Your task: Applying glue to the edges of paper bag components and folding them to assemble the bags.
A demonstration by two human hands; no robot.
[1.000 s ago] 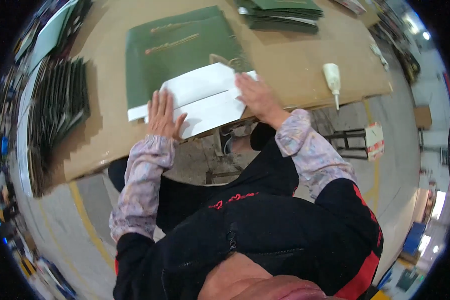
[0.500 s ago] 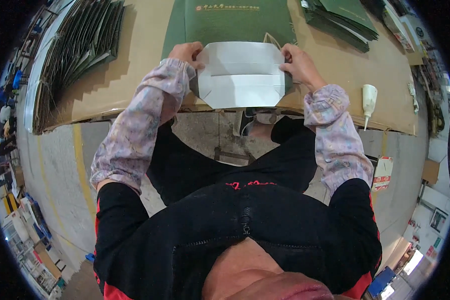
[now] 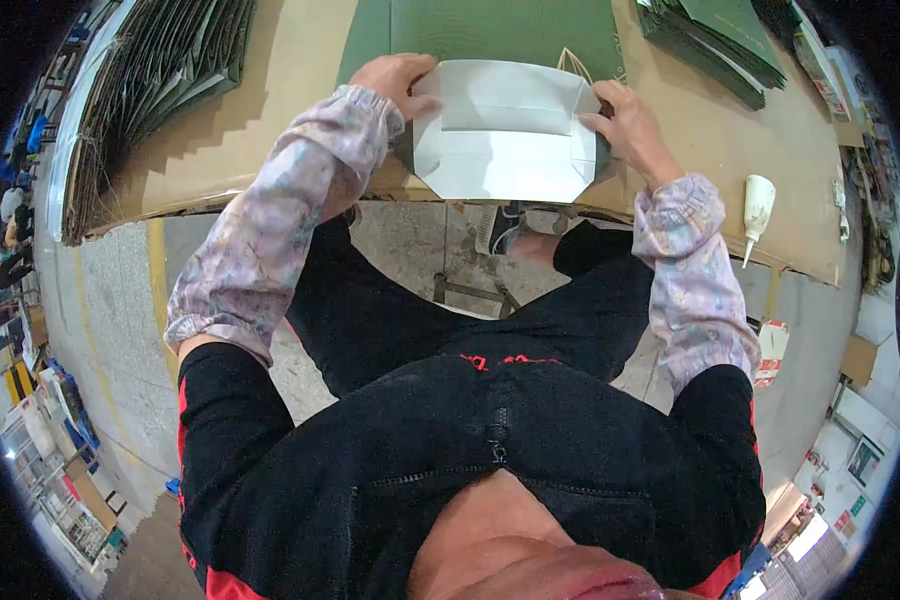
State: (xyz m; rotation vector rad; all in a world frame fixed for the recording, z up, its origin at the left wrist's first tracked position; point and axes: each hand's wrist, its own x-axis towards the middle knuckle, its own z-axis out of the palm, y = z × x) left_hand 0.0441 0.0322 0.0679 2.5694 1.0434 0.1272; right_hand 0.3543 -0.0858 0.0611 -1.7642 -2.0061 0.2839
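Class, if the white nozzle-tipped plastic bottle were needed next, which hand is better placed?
Probably the right hand: it's nearer the bottle; the left hand is across the folded white paper.

Bag (image 3: 510,160) on table (image 3: 700,140) (bottle (image 3: 759,205) right)

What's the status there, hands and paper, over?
Left grip at left edge of white panel. Right grip at its right edge. Panel creased. White bottle apart, farther right.
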